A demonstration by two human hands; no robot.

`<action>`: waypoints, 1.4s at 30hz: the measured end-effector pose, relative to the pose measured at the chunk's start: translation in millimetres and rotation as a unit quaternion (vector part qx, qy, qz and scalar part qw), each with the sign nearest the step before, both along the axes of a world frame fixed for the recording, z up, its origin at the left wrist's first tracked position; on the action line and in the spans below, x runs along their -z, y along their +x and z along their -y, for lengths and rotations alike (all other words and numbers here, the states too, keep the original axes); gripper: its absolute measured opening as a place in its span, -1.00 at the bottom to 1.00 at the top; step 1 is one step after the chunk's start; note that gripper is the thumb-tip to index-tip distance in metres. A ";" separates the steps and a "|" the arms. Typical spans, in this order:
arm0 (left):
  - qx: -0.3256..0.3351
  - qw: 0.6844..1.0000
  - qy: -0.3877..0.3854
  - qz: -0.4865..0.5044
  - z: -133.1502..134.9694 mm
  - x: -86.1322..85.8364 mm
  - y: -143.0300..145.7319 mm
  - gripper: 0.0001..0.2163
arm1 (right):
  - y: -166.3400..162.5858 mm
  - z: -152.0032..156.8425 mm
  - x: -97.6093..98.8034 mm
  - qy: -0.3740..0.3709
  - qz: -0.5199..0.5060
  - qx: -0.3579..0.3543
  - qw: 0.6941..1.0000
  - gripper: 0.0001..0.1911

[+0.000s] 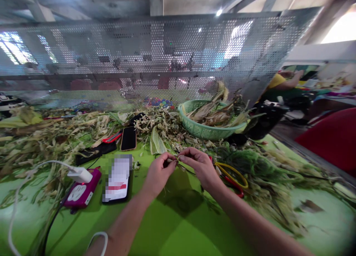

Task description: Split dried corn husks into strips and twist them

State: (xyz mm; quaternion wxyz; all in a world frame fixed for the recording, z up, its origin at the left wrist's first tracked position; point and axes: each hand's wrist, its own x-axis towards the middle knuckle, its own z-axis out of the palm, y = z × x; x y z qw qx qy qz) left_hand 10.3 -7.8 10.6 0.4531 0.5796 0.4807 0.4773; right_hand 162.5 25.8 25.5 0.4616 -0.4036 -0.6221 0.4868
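Pinched between the thumb and forefinger of my left hand [160, 171] is a thin strand [178, 159], and the fingertips of my right hand [198, 166] nip it too, the hands nearly meeting over the middle of the green desk [172, 226]. Through the head camera the strand is too small for me to say what it is made of.

Writing comes next: the lit phone [116, 180] has a pixelated screen with one red band whose text I cannot read. On the magenta power bank [88, 191] I see a white emblem and a small white label, too small to make out.

I count two phones; the dark-screened phone [128, 138] lies nearer the desk's far edge. One white plug [80, 174] overlaps the power bank, its cable running toward the left edge. One red cutter [112, 137] lies beside the dark phone, near one black pouch [96, 152]. One green basket [205, 131], holding dried leaves, stands by the far edge. One tool with yellow and red handles [233, 174] lies beyond my right forearm, beside green fibres [250, 159] toward the right edge. Shredded husks [155, 122], too many to count, line the far edge.
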 end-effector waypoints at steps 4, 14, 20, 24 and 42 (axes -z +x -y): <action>-0.001 0.999 -0.019 0.027 -0.5 0.3 -1.3 -0.82 | 1.4 -1.2 -0.2 -0.020 -0.024 -0.022 0.999 -0.87; -0.010 0.997 -0.048 0.054 -3.0 2.9 -1.5 -0.78 | 3.3 -1.6 -4.4 -0.036 -0.013 -0.040 0.998 -0.87; -0.001 0.998 -0.042 0.046 -3.1 2.9 -1.2 -0.77 | 3.5 -0.6 -5.1 -0.014 0.016 -0.033 0.999 -0.88; 0.006 0.994 -0.076 0.072 -2.5 3.3 -1.0 -0.77 | 4.1 -1.4 -2.0 -0.008 0.006 -0.036 0.999 -0.84; -0.044 0.992 -0.063 0.096 -6.4 7.6 -2.2 -0.76 | 4.6 0.4 -0.9 0.293 0.199 0.008 0.935 -0.97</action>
